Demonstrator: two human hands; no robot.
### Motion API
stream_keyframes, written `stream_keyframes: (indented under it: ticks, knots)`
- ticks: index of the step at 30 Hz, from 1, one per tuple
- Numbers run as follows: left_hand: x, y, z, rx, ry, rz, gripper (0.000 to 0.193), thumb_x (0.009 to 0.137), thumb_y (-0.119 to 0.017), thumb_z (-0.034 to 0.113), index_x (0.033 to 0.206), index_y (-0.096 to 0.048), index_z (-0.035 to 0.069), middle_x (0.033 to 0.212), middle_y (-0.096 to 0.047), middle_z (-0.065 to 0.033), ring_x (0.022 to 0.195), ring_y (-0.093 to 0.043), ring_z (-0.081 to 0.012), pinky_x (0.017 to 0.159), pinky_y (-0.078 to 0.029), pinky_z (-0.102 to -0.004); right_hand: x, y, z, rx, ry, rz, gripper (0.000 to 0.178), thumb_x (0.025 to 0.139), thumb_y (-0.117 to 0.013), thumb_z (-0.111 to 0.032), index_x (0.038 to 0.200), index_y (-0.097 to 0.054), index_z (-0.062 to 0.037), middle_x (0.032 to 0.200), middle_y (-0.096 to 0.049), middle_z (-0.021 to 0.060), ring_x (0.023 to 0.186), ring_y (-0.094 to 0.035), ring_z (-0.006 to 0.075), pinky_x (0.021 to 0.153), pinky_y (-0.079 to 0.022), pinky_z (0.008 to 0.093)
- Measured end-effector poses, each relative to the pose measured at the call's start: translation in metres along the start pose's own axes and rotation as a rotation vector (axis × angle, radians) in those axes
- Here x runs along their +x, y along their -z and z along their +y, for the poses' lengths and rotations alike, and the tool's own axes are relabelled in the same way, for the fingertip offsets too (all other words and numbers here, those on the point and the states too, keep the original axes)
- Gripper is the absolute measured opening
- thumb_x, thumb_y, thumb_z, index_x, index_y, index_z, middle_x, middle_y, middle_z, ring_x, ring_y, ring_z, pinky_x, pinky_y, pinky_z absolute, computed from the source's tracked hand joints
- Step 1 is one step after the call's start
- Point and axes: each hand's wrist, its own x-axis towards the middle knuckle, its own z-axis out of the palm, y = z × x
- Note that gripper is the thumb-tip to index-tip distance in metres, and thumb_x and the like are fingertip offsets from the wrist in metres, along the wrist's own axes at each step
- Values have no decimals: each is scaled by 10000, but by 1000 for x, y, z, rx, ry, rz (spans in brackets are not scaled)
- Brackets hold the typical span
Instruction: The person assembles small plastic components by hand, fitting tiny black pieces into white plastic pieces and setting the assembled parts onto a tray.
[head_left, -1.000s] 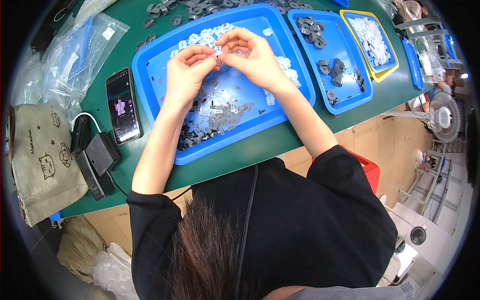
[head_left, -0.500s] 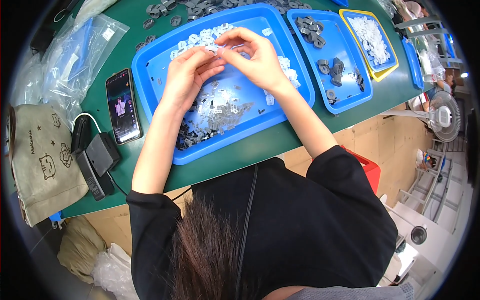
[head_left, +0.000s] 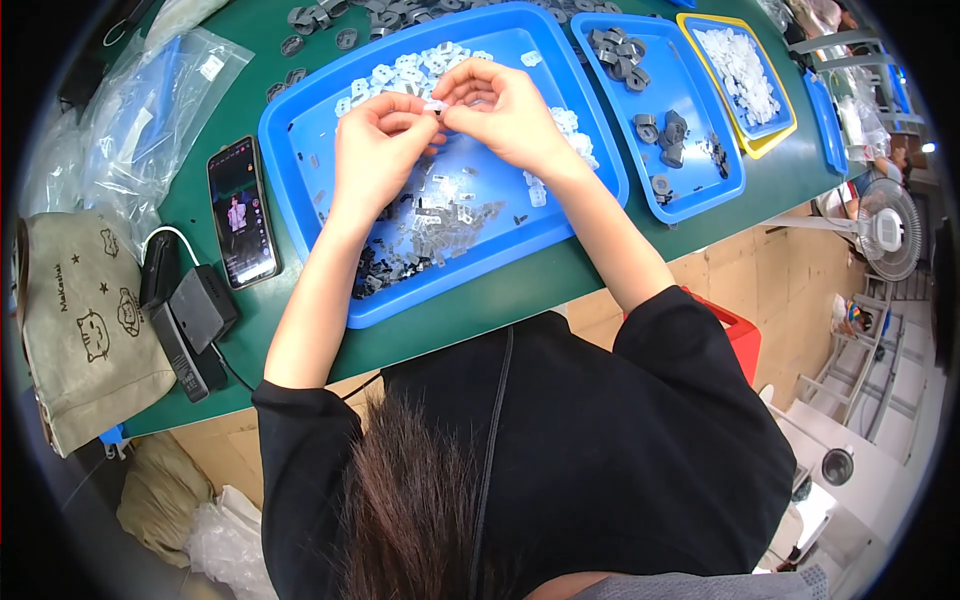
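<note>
Above a large blue tray [head_left: 590, 215], my left hand [head_left: 385, 145] and my right hand [head_left: 505, 115] meet fingertip to fingertip. Pinched between them is a small white plastic piece [head_left: 434, 106] with a dark spot on it; the fingers partly cover it. Both hands are closed on this piece. White plastic pieces [head_left: 410, 72] lie heaped in the tray beyond my fingers, and more are by my right wrist. Below my hands, small metal clips [head_left: 445, 225] are spread on the tray floor, with tiny black parts [head_left: 375, 275] at its near left corner.
Right of the large tray, a smaller blue tray [head_left: 690, 205] holds dark grey rings [head_left: 620, 55]. Beyond it, a yellow tray [head_left: 770, 150] sits under a blue one with white pieces [head_left: 735, 70]. A lit phone [head_left: 240, 215], black charger [head_left: 205, 305] and cloth bag [head_left: 95, 340] are at left.
My left hand has turned, its fingers curling in more. The white piece now shows more clearly between both hands' fingertips.
</note>
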Motion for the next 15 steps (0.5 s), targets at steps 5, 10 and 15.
stream_keyframes:
  ticks: [5, 10, 15]
  knots:
    - [-1, 1, 0, 180, -7, -20, 181, 802, -641, 90, 925, -609, -40, 787, -677, -119, 720, -658, -141, 642, -528, -240, -3, -1, -4, 54, -43, -29, 227, 739, -640, -61, 949, -587, 6, 868, -584, 38, 814, -551, 85, 784, -467, 230]
    - [-1, -1, 1, 28, -7, -76, 170, 802, -635, 79, 920, -613, -41, 794, -677, -118, 724, -658, -141, 656, -527, -240, -1, 7, -2, 146, -50, -98, 225, 754, -638, -64, 961, -585, 6, 870, -587, 42, 821, -560, 85, 774, -473, 228]
    - [3, 4, 0, 38, -53, -10, 167, 818, -609, 53, 947, -585, -49, 833, -674, -139, 739, -663, -174, 680, -537, -266, -2, 6, -3, 17, -35, -21, 217, 780, -668, -91, 962, -597, 3, 864, -621, 53, 821, -602, 96, 765, -483, 232]
